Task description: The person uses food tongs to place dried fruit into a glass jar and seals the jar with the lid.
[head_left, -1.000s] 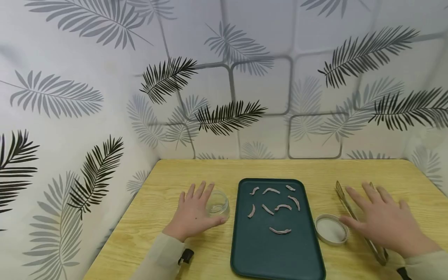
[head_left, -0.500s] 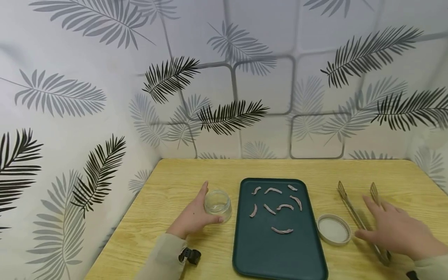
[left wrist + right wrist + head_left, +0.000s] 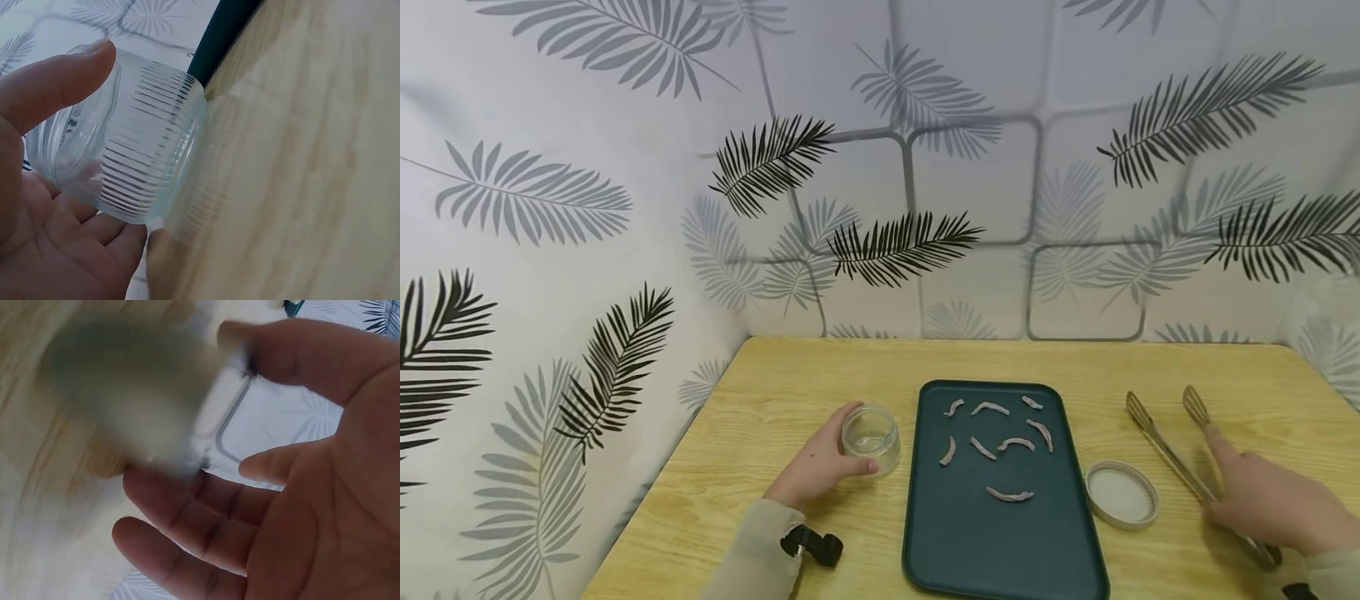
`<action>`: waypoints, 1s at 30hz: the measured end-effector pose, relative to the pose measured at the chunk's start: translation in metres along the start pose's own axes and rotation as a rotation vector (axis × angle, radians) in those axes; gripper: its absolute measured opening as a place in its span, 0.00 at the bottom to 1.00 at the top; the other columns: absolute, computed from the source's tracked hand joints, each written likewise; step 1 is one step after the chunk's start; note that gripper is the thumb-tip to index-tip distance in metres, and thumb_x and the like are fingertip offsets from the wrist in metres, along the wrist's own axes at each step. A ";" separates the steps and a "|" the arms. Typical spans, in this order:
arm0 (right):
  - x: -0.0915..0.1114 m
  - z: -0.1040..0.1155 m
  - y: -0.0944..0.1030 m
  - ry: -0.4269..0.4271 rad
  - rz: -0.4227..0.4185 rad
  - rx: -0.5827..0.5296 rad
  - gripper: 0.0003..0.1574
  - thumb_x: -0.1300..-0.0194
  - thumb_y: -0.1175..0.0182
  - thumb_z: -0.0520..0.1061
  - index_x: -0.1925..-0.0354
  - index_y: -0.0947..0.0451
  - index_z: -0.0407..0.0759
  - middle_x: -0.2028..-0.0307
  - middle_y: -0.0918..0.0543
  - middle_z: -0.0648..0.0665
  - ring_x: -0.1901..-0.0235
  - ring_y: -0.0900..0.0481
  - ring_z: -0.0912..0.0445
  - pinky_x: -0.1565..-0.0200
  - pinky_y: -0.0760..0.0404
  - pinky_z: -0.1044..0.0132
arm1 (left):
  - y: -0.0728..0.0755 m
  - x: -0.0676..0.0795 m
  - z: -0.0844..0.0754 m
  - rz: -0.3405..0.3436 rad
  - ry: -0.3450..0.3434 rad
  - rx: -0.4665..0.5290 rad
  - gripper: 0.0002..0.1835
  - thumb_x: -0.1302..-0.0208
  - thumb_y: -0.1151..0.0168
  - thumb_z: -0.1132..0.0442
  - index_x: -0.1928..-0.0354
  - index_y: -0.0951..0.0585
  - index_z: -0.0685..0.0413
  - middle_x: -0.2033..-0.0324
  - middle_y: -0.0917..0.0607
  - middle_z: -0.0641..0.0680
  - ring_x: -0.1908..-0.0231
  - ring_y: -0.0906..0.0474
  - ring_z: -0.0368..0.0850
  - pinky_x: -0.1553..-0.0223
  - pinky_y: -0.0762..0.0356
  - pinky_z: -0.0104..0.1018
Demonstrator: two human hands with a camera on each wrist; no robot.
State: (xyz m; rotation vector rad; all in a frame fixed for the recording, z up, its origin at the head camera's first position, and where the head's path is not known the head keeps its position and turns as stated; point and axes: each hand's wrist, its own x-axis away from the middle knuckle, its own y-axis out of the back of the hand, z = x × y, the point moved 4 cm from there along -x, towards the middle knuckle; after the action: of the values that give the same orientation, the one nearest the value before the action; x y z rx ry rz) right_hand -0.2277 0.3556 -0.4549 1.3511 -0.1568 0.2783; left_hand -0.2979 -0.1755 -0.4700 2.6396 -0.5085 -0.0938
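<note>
My left hand (image 3: 820, 462) grips a small glass jar (image 3: 872, 437) from its left side, with the thumb near the front. In the left wrist view the jar (image 3: 150, 125) has ribbed walls, and the thumb lies by its rim with the fingers on the opposite side. At the right, my right hand (image 3: 1273, 500) holds metal tongs (image 3: 1172, 458), its index finger along the right arm and the thumb at the left one. The right wrist view shows the tongs' end (image 3: 131, 394) as a large blur between thumb and fingers.
A dark green tray (image 3: 1000, 550) lies in the middle, bearing several pale pinkish strips (image 3: 1009, 495). Close to its right edge is a round whitish lid (image 3: 1122, 494). Leaf-patterned sheeting (image 3: 970, 292) rises behind the wooden table (image 3: 790, 375).
My left fingers have closed round the jar from a spread pose. My right hand, spread over the tongs before, has taken hold of them, and their tips stand nearer each other.
</note>
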 end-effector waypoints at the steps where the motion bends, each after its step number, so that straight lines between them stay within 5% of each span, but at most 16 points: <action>1: 0.000 -0.002 0.000 0.005 -0.007 -0.003 0.67 0.43 0.31 0.50 0.31 0.61 0.11 0.51 0.27 0.12 0.54 0.22 0.25 0.61 0.22 0.35 | 0.000 0.000 0.001 0.004 -0.011 0.015 0.51 0.42 0.23 0.56 0.21 0.43 0.49 0.31 0.31 0.58 0.38 0.29 0.55 0.38 0.33 0.56; 7: 0.001 -0.011 0.001 0.028 -0.038 -0.047 0.53 0.45 0.38 0.41 0.35 0.51 0.11 0.53 0.33 0.09 0.57 0.23 0.28 0.65 0.21 0.42 | -0.003 0.001 0.004 0.016 -0.051 0.098 0.46 0.42 0.24 0.60 0.24 0.38 0.45 0.31 0.32 0.57 0.34 0.32 0.54 0.35 0.37 0.55; 13: 0.002 -0.012 0.004 0.060 -0.043 -0.093 0.43 0.34 0.43 0.41 0.36 0.48 0.12 0.53 0.29 0.11 0.57 0.22 0.28 0.64 0.21 0.41 | -0.005 0.000 0.008 0.036 -0.061 0.137 0.45 0.42 0.24 0.62 0.25 0.37 0.40 0.30 0.32 0.54 0.34 0.32 0.51 0.35 0.36 0.52; 17: 0.000 -0.010 0.010 0.083 -0.078 -0.089 0.44 0.25 0.46 0.48 0.35 0.50 0.11 0.57 0.21 0.17 0.62 0.17 0.35 0.63 0.22 0.39 | -0.005 0.000 0.010 0.056 -0.069 0.156 0.45 0.41 0.24 0.62 0.24 0.38 0.41 0.29 0.33 0.56 0.35 0.30 0.52 0.38 0.32 0.49; 22: -0.001 0.000 0.015 0.094 -0.120 -0.091 0.52 0.22 0.49 0.61 0.33 0.49 0.14 0.51 0.24 0.16 0.60 0.18 0.31 0.63 0.22 0.38 | -0.006 0.000 0.011 0.065 -0.068 0.172 0.46 0.40 0.25 0.63 0.24 0.39 0.43 0.28 0.34 0.57 0.34 0.31 0.53 0.38 0.31 0.46; 25: -0.003 0.012 0.019 0.108 -0.115 -0.099 0.50 0.23 0.48 0.61 0.32 0.47 0.16 0.46 0.26 0.16 0.59 0.18 0.32 0.64 0.21 0.41 | -0.005 0.001 0.011 0.064 -0.058 0.173 0.46 0.40 0.25 0.62 0.23 0.40 0.42 0.28 0.34 0.55 0.34 0.31 0.52 0.38 0.31 0.48; 30: -0.004 0.039 0.024 0.163 -0.087 -0.095 0.46 0.24 0.44 0.56 0.28 0.46 0.23 0.56 0.18 0.31 0.65 0.18 0.45 0.70 0.22 0.50 | -0.004 0.002 0.011 0.054 -0.049 0.164 0.46 0.40 0.25 0.62 0.24 0.39 0.40 0.28 0.34 0.55 0.34 0.31 0.51 0.36 0.33 0.50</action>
State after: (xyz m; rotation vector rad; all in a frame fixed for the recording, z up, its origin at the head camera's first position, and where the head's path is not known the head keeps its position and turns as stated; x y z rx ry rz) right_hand -0.2370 0.3218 -0.4251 1.2316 0.0247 0.3024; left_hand -0.2960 -0.1775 -0.4815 2.7870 -0.6278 -0.1050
